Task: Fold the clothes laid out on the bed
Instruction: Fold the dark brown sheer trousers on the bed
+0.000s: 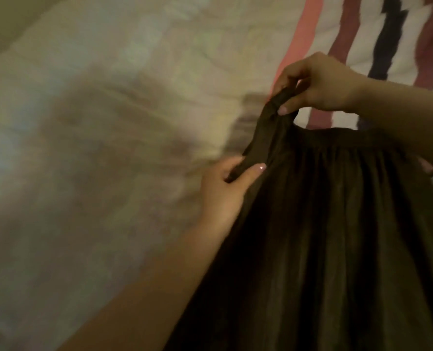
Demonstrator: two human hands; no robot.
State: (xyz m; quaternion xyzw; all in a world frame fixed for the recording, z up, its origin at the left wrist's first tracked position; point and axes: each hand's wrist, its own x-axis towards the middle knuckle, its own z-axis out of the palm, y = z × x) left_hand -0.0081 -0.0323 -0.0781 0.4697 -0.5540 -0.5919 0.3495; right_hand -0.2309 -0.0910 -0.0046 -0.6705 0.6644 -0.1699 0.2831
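A dark brown pleated garment point(337, 236) with a gathered waistband hangs in front of me and fills the lower right of the view. My right hand point(319, 84) pinches the raised left corner of the waistband between thumb and fingers. Lower down, my left hand point(225, 188) grips the garment's left side edge, thumb on top of the fabric. The garment's bottom runs out of the frame. The bed sheet point(96, 148) behind it is pale and blurred.
A striped cloth point(362, 29) in white, pink, maroon and dark navy lies on the bed at the upper right, behind my right hand. A strip of floor or wall point(5, 19) shows at the upper left corner beyond the bed's edge.
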